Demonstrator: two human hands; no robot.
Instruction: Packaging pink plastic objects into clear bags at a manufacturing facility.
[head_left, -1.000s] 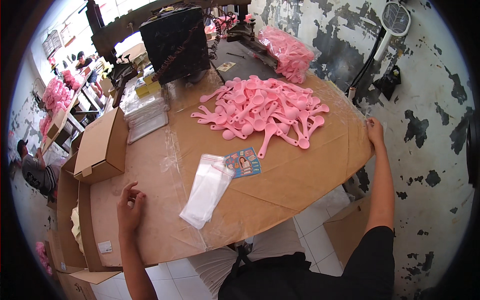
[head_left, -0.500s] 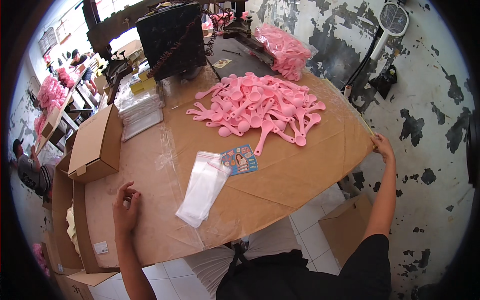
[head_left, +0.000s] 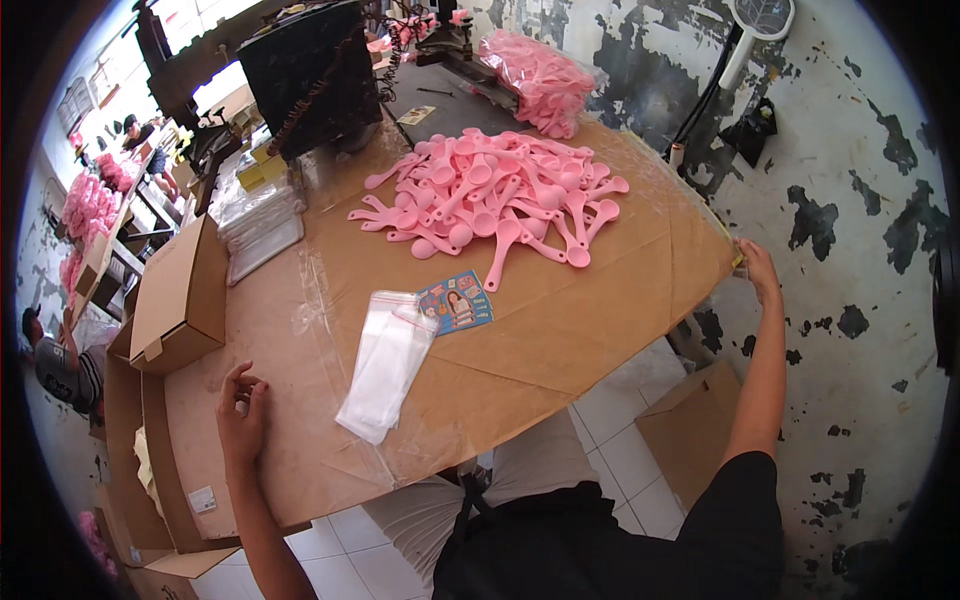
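Observation:
My left hand (head_left: 241,420) rests on the brown-covered table at the left, its fingers loosely curled and apart, holding nothing. At the table's right corner my right hand (head_left: 762,268) is closed by the edge, with a small yellowish bit at its fingertips; what it grips is hard to make out. Between my hands lie clear plastic bags (head_left: 384,372) in a loose stack. A blue printed card (head_left: 458,303) touches their upper right side. Beyond it is a large heap of pink measuring spoons (head_left: 495,190).
An upright brown carton (head_left: 180,295) and an open box (head_left: 125,430) stand at the left. Behind are stacked clear packs (head_left: 262,225), a black machine (head_left: 310,85) and a bag of pink spoons (head_left: 540,80). Another carton (head_left: 690,425) sits on the floor. Co-workers appear far left.
My view has shifted slightly, so the table's things sit a little further left and higher. My right hand stays at the table corner, and the left remains resting on the table.

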